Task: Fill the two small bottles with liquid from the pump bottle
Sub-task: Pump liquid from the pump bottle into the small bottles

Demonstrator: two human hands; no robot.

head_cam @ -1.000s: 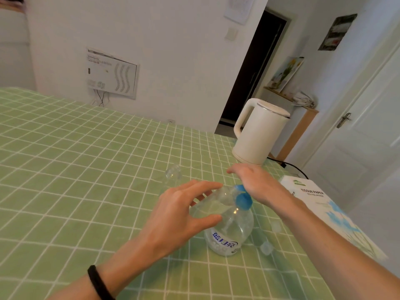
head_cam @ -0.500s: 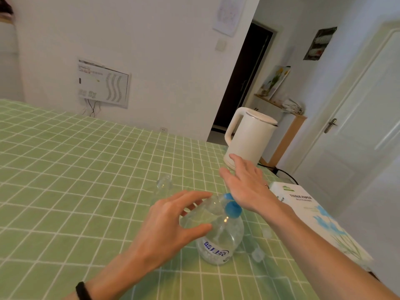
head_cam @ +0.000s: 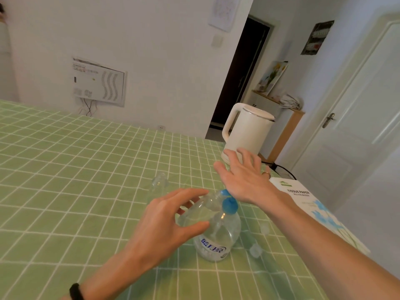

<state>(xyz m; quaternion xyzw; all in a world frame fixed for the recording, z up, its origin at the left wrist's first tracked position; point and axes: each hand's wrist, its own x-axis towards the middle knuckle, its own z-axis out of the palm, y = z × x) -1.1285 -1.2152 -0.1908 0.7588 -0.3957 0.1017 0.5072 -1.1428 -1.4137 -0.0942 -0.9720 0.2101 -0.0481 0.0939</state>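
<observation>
Holding a small clear bottle (head_cam: pixel 207 204) in the left grip (head_cam: pixel 168 224), thumb and fingers curled round it, tilted with the mouth near the blue pump head (head_cam: pixel 229 206) of the pump bottle (head_cam: pixel 218 237) upright on the green checked counter (head_cam: pixel 75 169). Holding the right grip (head_cam: pixel 244 180) released, fingers spread, palm heel just at that pump head. Behind, standing apart on the counter: a second small bottle (head_cam: pixel 159 184); further right a white kettle (head_cam: pixel 249 131)

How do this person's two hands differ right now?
The left hand curls its fingers round a clear small bottle; the right hand is flat, fingers spread, by the blue pump head. The left wears a black wristband, the right a ring. Both are bare, close to the pump bottle.
</observation>
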